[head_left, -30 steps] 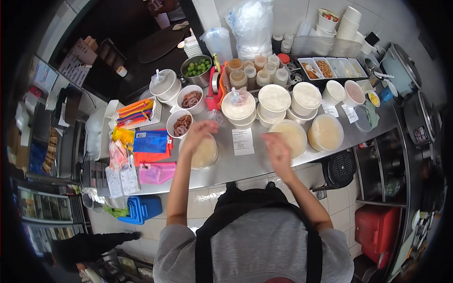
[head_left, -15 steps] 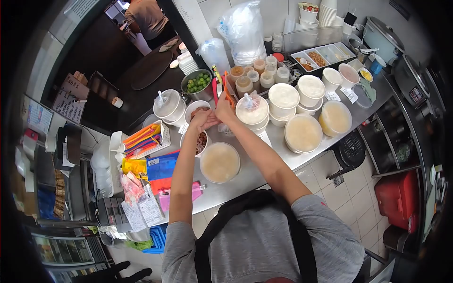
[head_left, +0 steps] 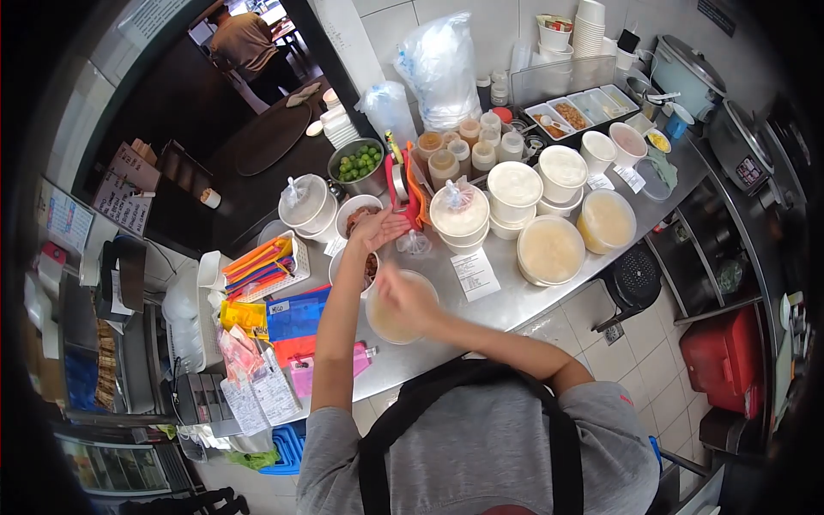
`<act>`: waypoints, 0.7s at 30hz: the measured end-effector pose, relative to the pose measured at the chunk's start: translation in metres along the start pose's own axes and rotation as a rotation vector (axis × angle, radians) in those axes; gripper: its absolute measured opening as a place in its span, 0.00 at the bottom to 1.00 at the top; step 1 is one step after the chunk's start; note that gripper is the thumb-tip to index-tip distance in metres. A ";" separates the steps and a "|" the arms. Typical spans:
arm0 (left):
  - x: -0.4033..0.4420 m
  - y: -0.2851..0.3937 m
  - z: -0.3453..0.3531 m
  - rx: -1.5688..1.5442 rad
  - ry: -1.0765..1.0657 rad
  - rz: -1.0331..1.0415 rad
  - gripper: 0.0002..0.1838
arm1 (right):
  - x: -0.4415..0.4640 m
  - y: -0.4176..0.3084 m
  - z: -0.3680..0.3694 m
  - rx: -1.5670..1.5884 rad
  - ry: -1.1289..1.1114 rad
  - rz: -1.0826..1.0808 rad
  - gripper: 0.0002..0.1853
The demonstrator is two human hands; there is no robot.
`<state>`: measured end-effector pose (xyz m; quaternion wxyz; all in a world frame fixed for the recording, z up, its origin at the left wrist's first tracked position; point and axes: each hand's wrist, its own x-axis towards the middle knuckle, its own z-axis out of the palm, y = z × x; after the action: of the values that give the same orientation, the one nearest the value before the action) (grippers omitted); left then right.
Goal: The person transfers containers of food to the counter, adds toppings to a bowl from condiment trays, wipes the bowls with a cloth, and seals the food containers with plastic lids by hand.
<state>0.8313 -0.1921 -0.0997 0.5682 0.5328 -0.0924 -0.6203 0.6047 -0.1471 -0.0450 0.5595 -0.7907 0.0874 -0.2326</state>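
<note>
My left hand [head_left: 380, 230] reaches over two tubs of meat, its fingers stretched out and apart, palm partly turned up. Its fingertips are close to a red tape dispenser [head_left: 400, 190]; whether they touch it I cannot tell. One open tub [head_left: 353, 209] of dark meat sits behind the hand, and another tub [head_left: 339, 273] is partly hidden by the wrist. A small knotted plastic bag [head_left: 414, 244] lies just right of the fingers. My right hand [head_left: 403, 299], smeared by motion, is over a round lidded tub [head_left: 400, 330]; what its fingers hold, if anything, does not show.
Several lidded tubs [head_left: 515, 190] stand to the right, near a printed receipt [head_left: 476, 275]. A pot of limes [head_left: 358, 163] and sauce bottles [head_left: 444, 167] are behind. A basket of coloured pouches [head_left: 296, 266] lies left. Beyond the opening stands another person [head_left: 251, 47].
My right hand has come away from the tape dispenser, back toward me over the lidded tub. My left hand has shifted slightly, its fingers now spread. The dispenser and the receipt are more exposed.
</note>
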 end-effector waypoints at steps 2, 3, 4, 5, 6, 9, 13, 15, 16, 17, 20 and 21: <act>0.003 -0.005 0.001 0.032 0.060 0.070 0.17 | -0.029 -0.027 0.010 -0.077 0.018 -0.084 0.06; 0.009 -0.009 -0.007 0.036 0.068 0.103 0.16 | -0.032 -0.025 0.013 -0.075 -0.001 -0.091 0.07; 0.022 -0.014 -0.022 0.045 0.064 0.131 0.15 | -0.033 -0.020 0.015 -0.080 -0.010 -0.092 0.08; 0.036 -0.019 -0.026 0.056 0.045 0.151 0.14 | -0.035 -0.017 0.013 -0.092 -0.005 -0.084 0.08; 0.022 -0.019 -0.010 0.064 0.086 0.221 0.12 | -0.037 -0.018 0.009 -0.071 0.000 -0.103 0.09; 0.015 -0.020 0.008 0.094 0.183 0.309 0.09 | -0.038 -0.019 -0.003 -0.011 0.004 -0.119 0.09; 0.029 -0.029 0.010 0.312 0.335 0.389 0.08 | -0.043 -0.009 -0.011 0.016 -0.088 -0.077 0.06; 0.021 -0.025 0.005 0.374 0.344 0.402 0.08 | -0.050 -0.001 -0.017 0.053 -0.095 -0.095 0.05; 0.016 -0.017 0.001 0.392 0.321 0.409 0.07 | -0.054 0.004 -0.024 0.093 -0.080 -0.122 0.05; 0.005 -0.010 0.008 0.413 0.296 0.416 0.07 | -0.059 0.005 -0.034 0.131 -0.063 -0.150 0.06; -0.047 0.010 0.054 0.061 0.282 0.644 0.12 | -0.089 0.004 -0.092 0.347 -0.125 0.067 0.07; -0.058 0.015 0.080 -0.040 0.202 0.725 0.13 | -0.100 0.002 -0.113 0.362 -0.061 0.068 0.07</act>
<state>0.7665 -0.1898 -0.0231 0.7674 0.5130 -0.2062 -0.3248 0.4650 -0.2035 -0.0436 0.7026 -0.6804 0.0539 -0.2012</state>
